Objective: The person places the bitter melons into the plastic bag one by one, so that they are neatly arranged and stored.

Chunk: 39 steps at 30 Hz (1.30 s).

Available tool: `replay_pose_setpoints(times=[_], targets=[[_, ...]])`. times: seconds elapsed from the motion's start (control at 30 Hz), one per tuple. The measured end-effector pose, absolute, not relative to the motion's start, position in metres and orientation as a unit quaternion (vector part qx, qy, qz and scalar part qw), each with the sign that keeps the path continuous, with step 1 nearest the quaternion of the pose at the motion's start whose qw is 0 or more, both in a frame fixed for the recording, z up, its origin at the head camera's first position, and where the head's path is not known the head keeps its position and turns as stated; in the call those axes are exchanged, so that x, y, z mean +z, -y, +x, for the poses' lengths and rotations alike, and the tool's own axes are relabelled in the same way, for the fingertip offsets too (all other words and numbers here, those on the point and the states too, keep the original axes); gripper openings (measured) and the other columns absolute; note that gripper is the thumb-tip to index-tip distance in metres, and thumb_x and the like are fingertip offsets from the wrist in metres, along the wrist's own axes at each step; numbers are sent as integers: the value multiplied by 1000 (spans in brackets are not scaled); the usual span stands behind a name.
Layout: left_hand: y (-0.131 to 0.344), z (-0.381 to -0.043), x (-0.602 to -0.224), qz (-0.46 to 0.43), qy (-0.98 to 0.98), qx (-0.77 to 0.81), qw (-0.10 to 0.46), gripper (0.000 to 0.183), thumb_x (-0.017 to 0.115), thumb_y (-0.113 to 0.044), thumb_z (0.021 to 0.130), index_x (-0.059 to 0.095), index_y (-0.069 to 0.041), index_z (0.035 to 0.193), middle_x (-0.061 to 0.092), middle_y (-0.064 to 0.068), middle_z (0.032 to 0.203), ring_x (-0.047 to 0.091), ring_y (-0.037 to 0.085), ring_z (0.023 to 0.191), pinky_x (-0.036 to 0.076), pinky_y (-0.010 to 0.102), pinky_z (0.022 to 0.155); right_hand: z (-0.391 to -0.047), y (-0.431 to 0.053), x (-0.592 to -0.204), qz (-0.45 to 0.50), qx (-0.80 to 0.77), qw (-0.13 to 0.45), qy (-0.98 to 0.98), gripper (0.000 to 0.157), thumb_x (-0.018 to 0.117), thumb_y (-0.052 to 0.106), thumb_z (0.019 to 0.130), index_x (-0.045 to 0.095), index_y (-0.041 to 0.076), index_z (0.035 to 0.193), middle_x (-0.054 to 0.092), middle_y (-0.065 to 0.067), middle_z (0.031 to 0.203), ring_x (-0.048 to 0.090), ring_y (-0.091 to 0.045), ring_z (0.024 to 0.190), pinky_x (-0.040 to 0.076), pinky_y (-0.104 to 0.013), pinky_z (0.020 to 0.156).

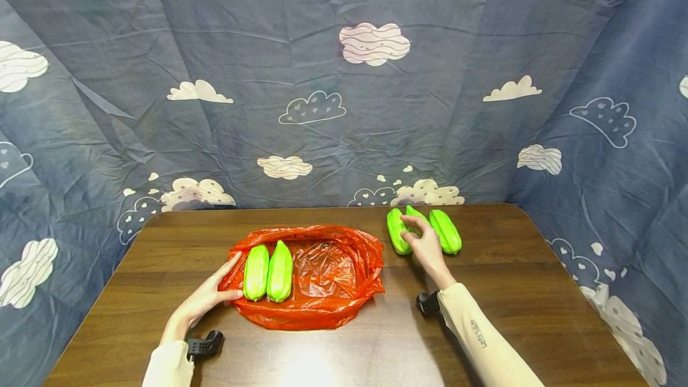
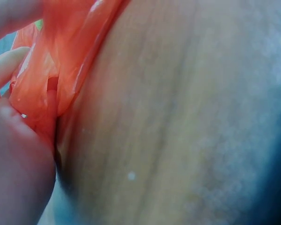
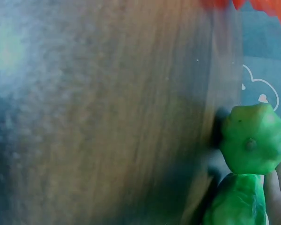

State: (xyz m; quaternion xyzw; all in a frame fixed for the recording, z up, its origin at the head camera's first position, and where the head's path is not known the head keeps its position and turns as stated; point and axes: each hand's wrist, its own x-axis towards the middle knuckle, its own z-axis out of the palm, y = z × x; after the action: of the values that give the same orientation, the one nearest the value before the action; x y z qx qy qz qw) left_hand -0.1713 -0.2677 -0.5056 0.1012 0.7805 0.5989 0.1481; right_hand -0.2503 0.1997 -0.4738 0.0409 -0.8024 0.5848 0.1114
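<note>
A red plastic bag (image 1: 328, 273) lies spread on the table with its mouth up. Two green papayas (image 1: 256, 273) rest side by side in its left part. My left hand (image 1: 206, 297) holds the bag's left rim, plastic between thumb and fingers; in the left wrist view the bag (image 2: 61, 56) bunches there, one finger showing through it. Over three more green papayas (image 1: 445, 232) at the back right, my right hand (image 1: 427, 246) has its thumb and fingers parted, fingertips overlapping the left one and partly covering the middle one. In the right wrist view two papayas (image 3: 255, 139) appear beside the fingers (image 3: 274, 192).
The brown wooden table (image 1: 510, 315) ends at a dark blue cloud-print curtain (image 1: 322, 76) behind it. Each wrist wears a black strap camera (image 1: 204, 345). Bare tabletop lies between the bag and the right-hand papayas.
</note>
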Motion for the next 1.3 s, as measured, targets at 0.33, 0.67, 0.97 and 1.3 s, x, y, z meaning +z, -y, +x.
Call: replay_pose_setpoints(times=[0.33, 0.67, 0.97, 1.3], targets=[[268, -172, -505, 101, -780, 599, 149, 85, 65, -6, 88, 10, -6, 153, 12, 29, 150, 37, 31, 115, 40, 20, 82, -223, -187, -447, 44, 585, 95, 804, 35, 59, -13, 84, 56, -17, 118, 56, -34, 119, 52, -45, 111, 45, -37, 93], [267, -172, -504, 94, -778, 602, 157, 85, 64, -6, 88, 10, -6, 153, 19, 27, 141, 45, 24, 98, 43, 25, 68, -219, -185, -446, 42, 589, 94, 801, 38, 56, -15, 82, 53, -18, 120, 53, -37, 120, 48, -48, 115, 40, -46, 98], [268, -171, -505, 103, -778, 601, 152, 84, 64, -5, 88, 10, -5, 153, 19, 27, 142, 43, 26, 103, 43, 25, 71, -244, -195, -478, 46, 566, 69, 820, 42, 59, -7, 86, 54, -7, 128, 51, -27, 132, 46, -41, 121, 39, -46, 99], [268, -171, -506, 110, -776, 603, 148, 84, 64, -5, 89, 10, -5, 153, 14, 29, 149, 41, 23, 110, 41, 21, 80, -248, -196, -479, 62, 513, 39, 855, 45, 60, 0, 87, 54, -2, 131, 47, -24, 138, 37, -39, 130, 27, -51, 105]])
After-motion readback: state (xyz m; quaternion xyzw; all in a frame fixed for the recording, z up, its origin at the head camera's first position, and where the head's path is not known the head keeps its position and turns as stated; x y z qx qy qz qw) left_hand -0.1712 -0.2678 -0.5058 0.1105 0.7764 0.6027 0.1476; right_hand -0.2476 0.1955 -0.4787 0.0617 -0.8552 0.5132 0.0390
